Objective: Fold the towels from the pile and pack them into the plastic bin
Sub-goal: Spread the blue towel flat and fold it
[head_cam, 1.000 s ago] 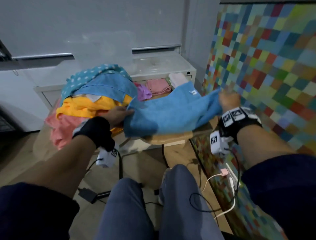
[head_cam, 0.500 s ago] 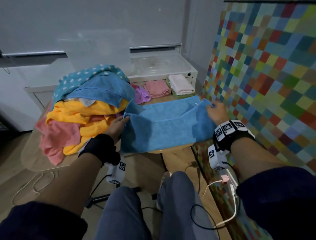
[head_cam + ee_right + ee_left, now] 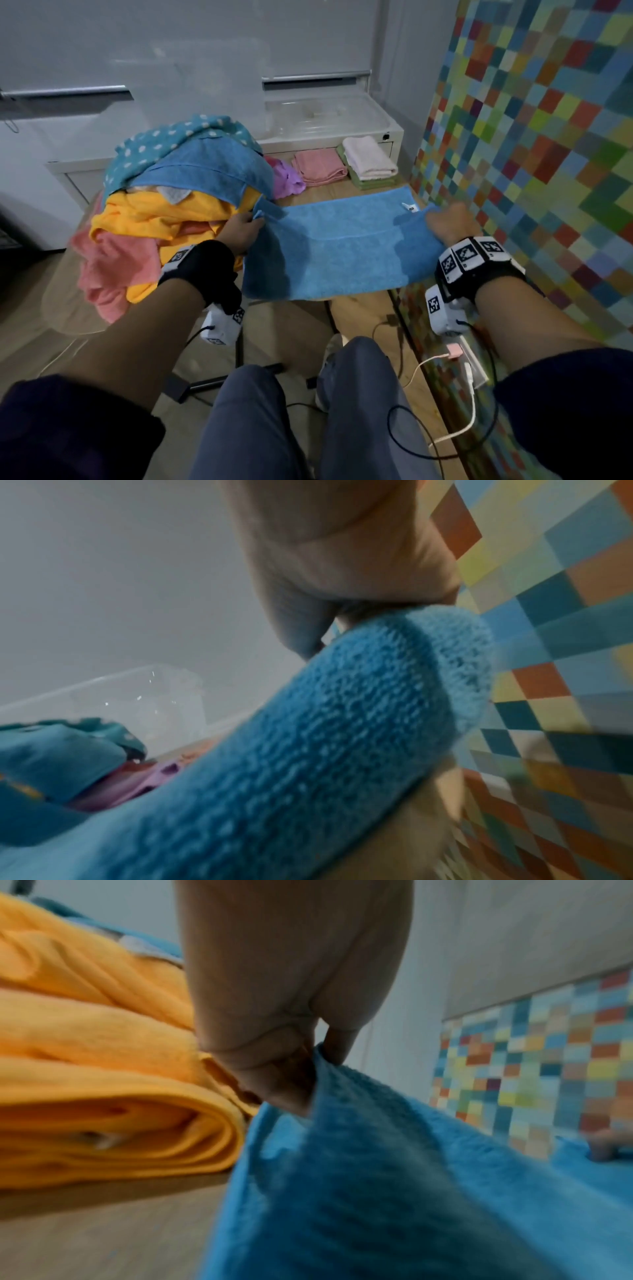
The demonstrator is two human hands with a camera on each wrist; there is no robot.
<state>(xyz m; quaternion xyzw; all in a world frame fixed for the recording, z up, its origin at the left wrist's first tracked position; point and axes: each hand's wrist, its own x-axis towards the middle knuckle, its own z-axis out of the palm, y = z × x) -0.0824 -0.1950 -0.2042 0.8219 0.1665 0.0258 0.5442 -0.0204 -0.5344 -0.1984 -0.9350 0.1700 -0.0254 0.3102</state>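
Both hands, L (image 3: 241,229) & R (image 3: 448,224), grip pinching bright blue terry towel (image 3: 335,246) half-folded on desk; clear plastic bin (image 3: 325,114) unpacked, pile (image 3: 164,219) remains.

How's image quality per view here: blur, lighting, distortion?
Head view: dim, wide-angle bend at the edges, mostly sharp on the blue towel. Left wrist view: soft all over; the left hand pinching the towel edge is blurred, as is the yellow towel. Right wrist view: towel texture is sharpest, right hand and background smeared.

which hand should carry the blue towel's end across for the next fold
Right, probably: the right hand pinches the blue towel at its free end, while the left hand is hemmed against the towel pile.
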